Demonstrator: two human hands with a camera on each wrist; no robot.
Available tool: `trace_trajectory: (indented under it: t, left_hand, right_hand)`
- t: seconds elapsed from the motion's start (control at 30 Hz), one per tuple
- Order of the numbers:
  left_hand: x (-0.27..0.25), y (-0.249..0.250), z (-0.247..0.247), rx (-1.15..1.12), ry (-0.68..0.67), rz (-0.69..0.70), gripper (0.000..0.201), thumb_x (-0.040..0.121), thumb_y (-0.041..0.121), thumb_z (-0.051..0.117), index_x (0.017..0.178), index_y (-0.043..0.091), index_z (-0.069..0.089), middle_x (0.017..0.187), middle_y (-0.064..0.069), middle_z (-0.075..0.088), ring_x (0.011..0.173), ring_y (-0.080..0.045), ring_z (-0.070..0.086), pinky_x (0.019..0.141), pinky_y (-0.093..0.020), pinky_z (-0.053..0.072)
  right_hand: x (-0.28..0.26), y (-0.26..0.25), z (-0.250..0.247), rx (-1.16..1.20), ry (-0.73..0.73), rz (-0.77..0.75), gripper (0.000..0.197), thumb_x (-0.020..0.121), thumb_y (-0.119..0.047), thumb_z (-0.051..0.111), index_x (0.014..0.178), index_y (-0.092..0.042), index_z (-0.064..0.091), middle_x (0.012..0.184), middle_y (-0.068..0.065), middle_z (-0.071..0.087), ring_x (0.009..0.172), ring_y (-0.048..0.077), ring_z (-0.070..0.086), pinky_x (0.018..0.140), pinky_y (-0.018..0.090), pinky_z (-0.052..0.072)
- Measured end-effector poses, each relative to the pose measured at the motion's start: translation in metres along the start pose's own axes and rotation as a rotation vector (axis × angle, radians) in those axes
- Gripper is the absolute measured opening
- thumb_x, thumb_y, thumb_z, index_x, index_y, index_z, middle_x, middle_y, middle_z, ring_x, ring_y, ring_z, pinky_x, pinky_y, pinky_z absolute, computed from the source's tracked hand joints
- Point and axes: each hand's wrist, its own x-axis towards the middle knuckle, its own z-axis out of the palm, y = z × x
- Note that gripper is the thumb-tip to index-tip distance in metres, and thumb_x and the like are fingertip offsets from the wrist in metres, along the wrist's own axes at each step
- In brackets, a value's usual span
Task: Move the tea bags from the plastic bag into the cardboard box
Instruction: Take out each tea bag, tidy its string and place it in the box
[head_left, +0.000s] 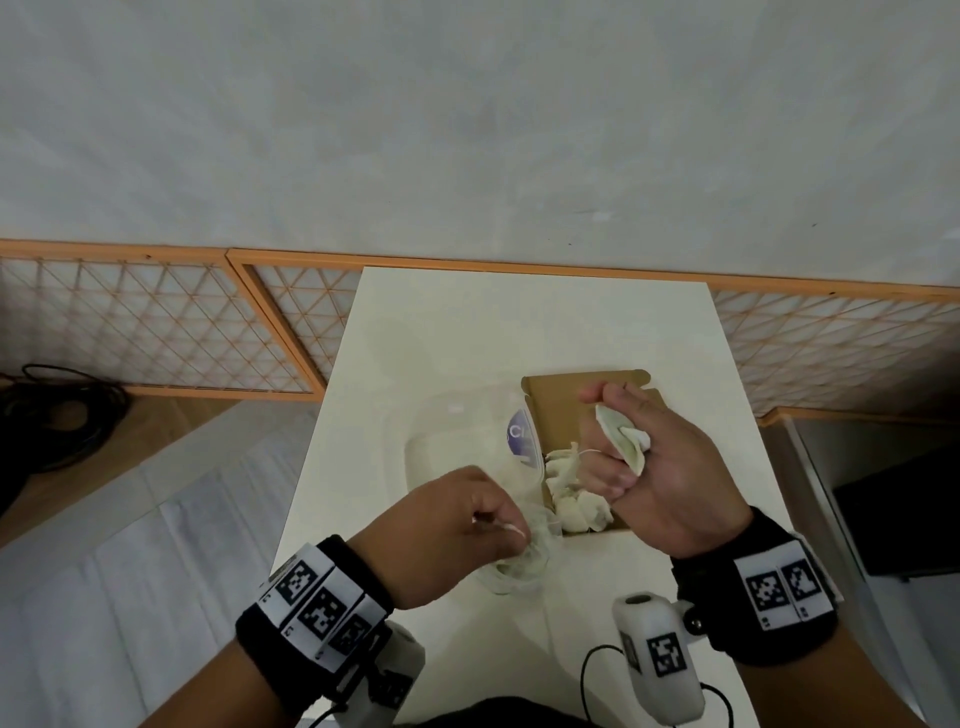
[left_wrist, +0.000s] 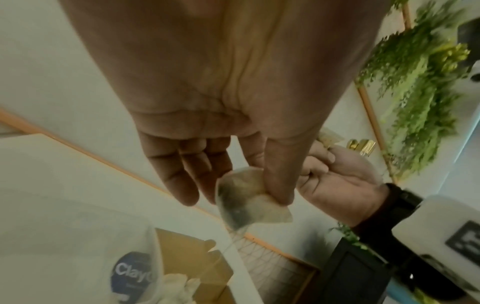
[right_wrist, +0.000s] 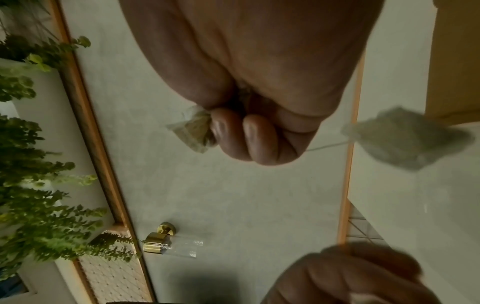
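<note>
A: Brown cardboard box (head_left: 563, 410) lies open on a white table (head_left: 467, 322), lid folded back. What is inside it?

B: A heap of pale tea bags (head_left: 571, 499) sits at its near end, so part of the job looks done.

A: And the plastic bag (head_left: 457, 452)?

B: It is clear, with a round blue label, and lies just left of the box, touching its side. Its crumpled mouth is under the left hand (head_left: 467, 525). I cannot tell how many tea bags are left in it; some pale shapes show through near the hand.

A: What are the hands doing?

B: The left hand pinches one tea bag (left_wrist: 249, 197) between thumb and finger, above the bag's mouth. The right hand (head_left: 654, 467) is curled around another tea bag (head_left: 621, 439), held in the air over the box. A thin string runs from that fist toward the left; in the right wrist view a further tea bag (right_wrist: 405, 139) seems to hang on a string beside the fist, though it is blurred.

A: So what remains?

B: My judgement: these held ones must be dropped into the box, then whatever the bag holds.

A: And the room?

B: A grey wall, an orange-framed lattice screen (head_left: 156, 322) along its base, dark cables (head_left: 62, 410) on the floor at the left. The wrist views show green foliage (left_wrist: 415, 98) and a brass wall fitting (right_wrist: 161, 240).
</note>
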Motion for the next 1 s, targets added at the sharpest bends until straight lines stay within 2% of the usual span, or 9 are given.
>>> trace_trajectory:
  t: [0.13,0.2,0.27,0.3,0.37,0.43,0.63,0.8,1.0]
  left_hand:
    - [0.003,0.020,0.000,-0.091,0.045,0.144,0.006,0.092,0.036,0.077,0.098,0.037,0.079,0.144,0.024,0.051,0.141,0.016,0.035,0.115,-0.019,0.032]
    - [0.008,0.030,0.003,-0.135,0.041,0.205,0.008,0.092,0.032,0.078,0.099,0.035,0.079,0.150,0.021,0.048,0.148,0.017,0.021,0.121,-0.026,0.026]
    - [0.013,0.037,0.007,-0.148,0.024,0.262,0.009,0.092,0.031,0.077,0.100,0.034,0.079,0.156,0.015,0.046,0.152,0.010,0.022,0.124,-0.032,0.026]
    - [0.015,0.038,0.011,-0.153,0.017,0.292,0.008,0.093,0.030,0.077,0.100,0.032,0.079,0.152,0.011,0.051,0.150,0.003,0.033,0.122,-0.036,0.033]
    - [0.016,0.041,0.016,-0.184,0.022,0.335,0.006,0.094,0.024,0.075,0.100,0.024,0.078,0.127,0.009,0.067,0.126,-0.011,0.061,0.108,-0.042,0.049]
    - [0.015,0.043,0.017,-0.207,0.049,0.317,0.006,0.096,0.022,0.073,0.100,0.021,0.077,0.110,0.008,0.073,0.109,-0.013,0.068,0.098,-0.042,0.053]
    - [0.008,0.042,0.013,-0.154,0.051,0.305,0.007,0.096,0.024,0.072,0.100,0.025,0.077,0.101,0.012,0.072,0.102,-0.011,0.069,0.093,-0.035,0.055]
    - [0.001,0.040,0.011,-0.042,0.065,0.350,0.007,0.095,0.024,0.074,0.100,0.025,0.079,0.103,0.017,0.063,0.106,-0.003,0.062,0.091,-0.012,0.046]
    - [-0.003,0.027,0.007,0.021,0.099,0.276,0.007,0.094,0.028,0.075,0.099,0.030,0.081,0.120,0.020,0.054,0.113,0.002,0.058,0.091,-0.007,0.042]
  right_hand:
    - [-0.008,-0.012,0.011,-0.040,-0.033,-0.029,0.029,0.103,-0.029,0.046,0.099,-0.009,0.066,0.063,0.004,0.032,0.041,0.011,0.031,0.049,0.029,0.021]
    - [-0.014,-0.020,0.019,-0.057,-0.053,-0.041,0.031,0.105,-0.029,0.043,0.099,-0.008,0.064,0.063,0.004,0.035,0.041,0.012,0.034,0.047,0.029,0.024]
    - [-0.021,-0.027,0.028,-0.061,-0.060,-0.048,0.034,0.107,-0.029,0.039,0.096,-0.008,0.064,0.062,0.003,0.039,0.041,0.012,0.036,0.046,0.028,0.027]
    - [-0.023,-0.030,0.032,-0.059,-0.061,-0.059,0.034,0.107,-0.029,0.039,0.096,-0.008,0.064,0.061,0.003,0.041,0.041,0.013,0.037,0.046,0.028,0.028]
    - [-0.028,-0.035,0.039,-0.044,-0.071,-0.093,0.034,0.106,-0.028,0.038,0.096,-0.007,0.062,0.063,0.003,0.045,0.043,0.014,0.041,0.045,0.027,0.035]
    - [-0.030,-0.039,0.043,-0.033,-0.083,-0.128,0.034,0.107,-0.027,0.037,0.096,-0.006,0.062,0.064,0.004,0.048,0.044,0.015,0.046,0.046,0.027,0.040]
    - [-0.023,-0.053,0.037,-0.033,-0.009,-0.217,0.032,0.110,-0.026,0.039,0.094,-0.009,0.061,0.070,0.001,0.053,0.047,0.015,0.048,0.047,0.027,0.043]
    - [-0.011,-0.065,0.016,-0.013,0.097,-0.229,0.032,0.111,-0.029,0.040,0.092,-0.015,0.061,0.067,-0.003,0.050,0.048,0.011,0.046,0.047,0.024,0.041]
    - [-0.010,-0.067,-0.021,-0.048,0.259,-0.233,0.018,0.105,-0.030,0.054,0.094,-0.019,0.063,0.080,-0.005,0.057,0.056,0.010,0.055,0.050,0.021,0.050]
